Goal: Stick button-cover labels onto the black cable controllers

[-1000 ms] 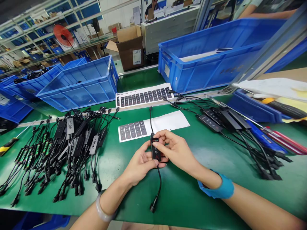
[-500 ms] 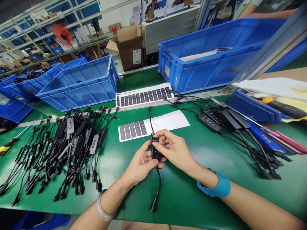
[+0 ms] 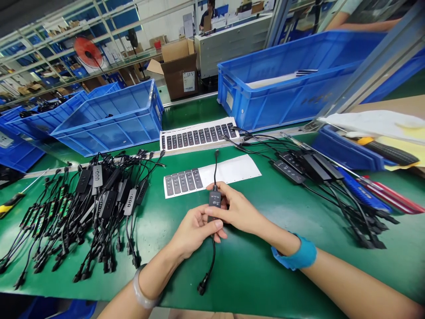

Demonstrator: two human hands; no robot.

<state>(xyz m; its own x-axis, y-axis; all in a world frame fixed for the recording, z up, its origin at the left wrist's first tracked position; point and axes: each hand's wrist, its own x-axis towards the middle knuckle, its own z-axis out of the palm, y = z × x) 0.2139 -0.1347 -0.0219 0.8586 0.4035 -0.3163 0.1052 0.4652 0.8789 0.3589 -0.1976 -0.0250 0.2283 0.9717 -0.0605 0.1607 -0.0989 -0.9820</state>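
Note:
Both hands hold one small black inline controller with a cable running out of each end, just above the green mat. My left hand cups it from below with fingers curled round its lower part. From the right, my right hand pinches it between thumb and fingers, covering its lower face. One cable end lies on the white sticker sheet; the other plug rests near the table's front edge. That sheet has several dark labels on its left part.
A heap of black controllers with cables lies at left. A second group lies at right beside red and blue tools. Another label sheet sits farther back. Blue bins line the rear.
The controller has been turned in my hands so its red-marked face no longer shows. The upper cable end swung slightly right and the lower plug shifted left.

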